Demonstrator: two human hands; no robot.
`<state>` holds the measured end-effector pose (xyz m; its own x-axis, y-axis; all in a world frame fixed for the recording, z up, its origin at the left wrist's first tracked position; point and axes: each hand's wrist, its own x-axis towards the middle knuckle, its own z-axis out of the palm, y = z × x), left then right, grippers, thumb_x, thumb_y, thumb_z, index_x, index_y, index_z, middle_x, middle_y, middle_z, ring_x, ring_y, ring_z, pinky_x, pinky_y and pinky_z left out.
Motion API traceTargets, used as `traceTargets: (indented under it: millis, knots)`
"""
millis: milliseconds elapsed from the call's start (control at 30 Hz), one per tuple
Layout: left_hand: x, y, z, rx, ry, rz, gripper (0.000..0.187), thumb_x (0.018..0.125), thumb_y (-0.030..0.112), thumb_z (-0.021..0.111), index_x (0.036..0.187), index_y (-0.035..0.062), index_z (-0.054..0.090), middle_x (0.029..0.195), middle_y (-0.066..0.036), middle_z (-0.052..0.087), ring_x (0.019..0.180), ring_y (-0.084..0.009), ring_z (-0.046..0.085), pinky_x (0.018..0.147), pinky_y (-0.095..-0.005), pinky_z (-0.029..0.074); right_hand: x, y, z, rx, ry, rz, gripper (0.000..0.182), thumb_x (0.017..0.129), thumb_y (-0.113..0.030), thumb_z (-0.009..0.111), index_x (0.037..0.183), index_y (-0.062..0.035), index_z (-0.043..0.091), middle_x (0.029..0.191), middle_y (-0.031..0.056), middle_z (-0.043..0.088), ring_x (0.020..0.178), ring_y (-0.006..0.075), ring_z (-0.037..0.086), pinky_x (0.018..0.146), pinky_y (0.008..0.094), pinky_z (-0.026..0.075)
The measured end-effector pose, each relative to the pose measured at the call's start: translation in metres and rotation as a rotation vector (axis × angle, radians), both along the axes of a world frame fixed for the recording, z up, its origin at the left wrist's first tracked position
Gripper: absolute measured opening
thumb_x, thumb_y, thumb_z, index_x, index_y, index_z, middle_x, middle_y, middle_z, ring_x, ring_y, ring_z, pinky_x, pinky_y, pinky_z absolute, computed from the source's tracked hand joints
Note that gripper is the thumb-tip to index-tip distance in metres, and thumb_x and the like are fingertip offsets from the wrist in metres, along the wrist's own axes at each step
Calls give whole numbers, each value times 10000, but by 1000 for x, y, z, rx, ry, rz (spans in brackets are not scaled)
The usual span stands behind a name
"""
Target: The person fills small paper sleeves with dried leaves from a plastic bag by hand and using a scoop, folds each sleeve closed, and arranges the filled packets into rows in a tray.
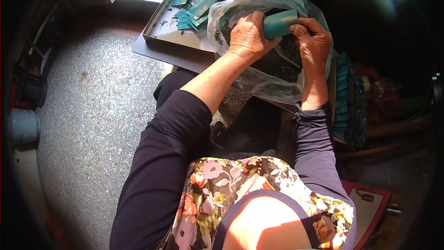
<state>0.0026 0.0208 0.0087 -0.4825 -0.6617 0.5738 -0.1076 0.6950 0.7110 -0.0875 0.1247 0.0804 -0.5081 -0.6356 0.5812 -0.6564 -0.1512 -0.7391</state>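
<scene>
A teal packet (280,24) is held between my two hands over a clear plastic bag (266,82). Around its left end my left hand (249,37) is closed, with the thumb along the lower edge. My right hand (314,41) pinches the packet's right end between thumb and fingers. Dark, leafy loose material (282,65) lies in the bag beneath my hands. Just left of the bag, several flat teal packets (203,0) are piled in a shallow box (178,41), which also has dark crumbs on its bottom.
Many teal packets (342,97) stand in a row right of my right forearm. A reddish plastic bag (384,95) is beyond them. At the lower right is a pink-edged board (370,208). A pale bucket (24,126) stands at the far left on the speckled floor (88,125).
</scene>
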Motion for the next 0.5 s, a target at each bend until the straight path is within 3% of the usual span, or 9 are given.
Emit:
traceTargets:
  millis: [133,233,333,400,500]
  knots:
    - [3,-2,4,6,27,-59,566,638,365,802,999,37,515,975,-191,608,946,-364,595,788,-442,493,-2,1,4,-1,48,-42,108,800,-36,695,906,-21,677,691,-36,594,567,9,472,504,146,357]
    - [6,-2,7,113,-94,-217,571,645,368,800,1021,39,525,951,-194,623,928,-356,610,781,-436,495,-3,4,2,-20,55,-64,76,799,-23,689,874,-16,680,709,-29,604,589,19,489,531,155,385]
    - [2,1,3,47,-14,-86,570,614,332,813,1003,44,511,935,-172,620,891,-356,607,760,-433,497,4,8,6,0,173,-139,58,792,-18,688,846,2,681,765,-12,611,667,59,530,604,189,432]
    - [0,0,0,-45,-2,-40,572,609,322,814,1004,44,507,937,-173,620,892,-357,607,757,-436,497,9,10,9,-14,407,-197,89,777,-16,696,861,7,679,806,3,602,720,89,550,640,212,444]
    - [-2,2,-3,-150,17,7,579,600,300,816,1011,44,499,931,-173,619,889,-356,608,746,-439,497,5,11,3,14,349,-237,120,731,14,689,850,8,677,824,26,591,744,109,566,650,225,448]
